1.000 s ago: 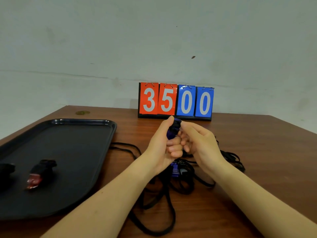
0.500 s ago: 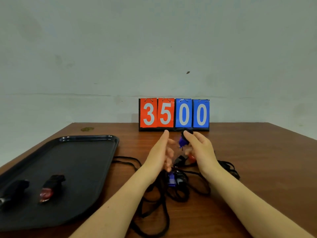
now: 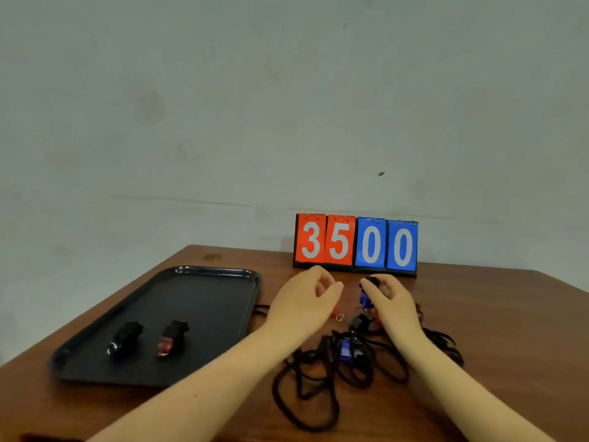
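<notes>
My right hand [image 3: 390, 303] grips a blue whistle [image 3: 366, 296] wound in its black cord, held just above the table. My left hand [image 3: 307, 303] hovers to its left with loosely curled fingers and holds nothing. Below both hands lies a tangle of black lanyards [image 3: 322, 374] with another blue whistle [image 3: 345, 349], a black whistle [image 3: 360, 320] and a small metal ring [image 3: 339, 317] among them. On the black tray [image 3: 204, 291] at the left lie two wrapped whistles, one black [image 3: 124, 339] and one red [image 3: 172, 338].
A flip scoreboard [image 3: 355, 244] reading 3500 stands at the back of the wooden table [image 3: 494, 330], just behind my hands. A pale wall rises behind it. The tray takes up the table's left side.
My hands have moved apart. The left hand let go of the blue whistle, which stays in my right hand. The camera has tilted up and swung left.
</notes>
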